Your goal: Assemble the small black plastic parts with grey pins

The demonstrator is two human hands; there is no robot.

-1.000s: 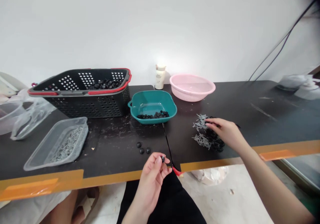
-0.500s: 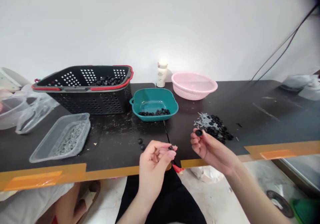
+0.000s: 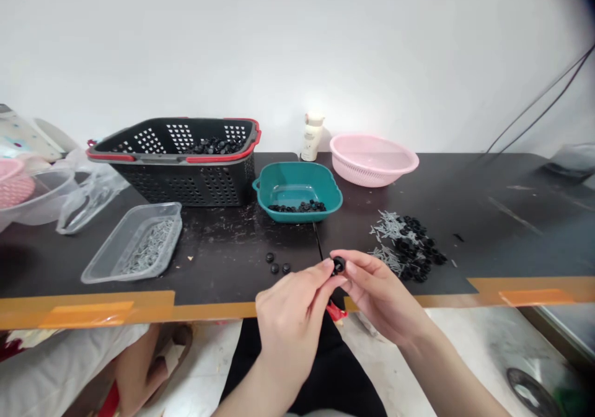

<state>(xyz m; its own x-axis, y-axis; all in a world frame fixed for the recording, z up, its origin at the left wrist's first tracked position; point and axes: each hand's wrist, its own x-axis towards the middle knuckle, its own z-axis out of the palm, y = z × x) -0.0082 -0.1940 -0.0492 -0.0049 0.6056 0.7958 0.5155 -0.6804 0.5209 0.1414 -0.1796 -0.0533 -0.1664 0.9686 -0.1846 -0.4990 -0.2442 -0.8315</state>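
Between my hands, over the table's front edge, is a small round black cap (image 3: 338,265). My right hand (image 3: 379,287) grips it at its rim with thumb and finger. The fingertips of my left hand (image 3: 297,311) are pressed together at its left side; what they pinch is hidden. Several small black round parts (image 3: 274,268) lie on the table left of my hands. To the right, a pile of black caps (image 3: 416,250) lies beside loose grey pins (image 3: 390,225). A teal basin (image 3: 300,217) holds more black parts.
A clear tray (image 3: 100,268) of grey pins stands left, with a black basket (image 3: 195,184) of black parts behind it. A white bottle (image 3: 311,138) and a pink basket (image 3: 374,172) stand at the back. Someone's leg (image 3: 139,355) shows below left.
My hands have come together, the right one moving left with the black cap. Another black part now lies on the table near my left hand. The view has shifted slightly.
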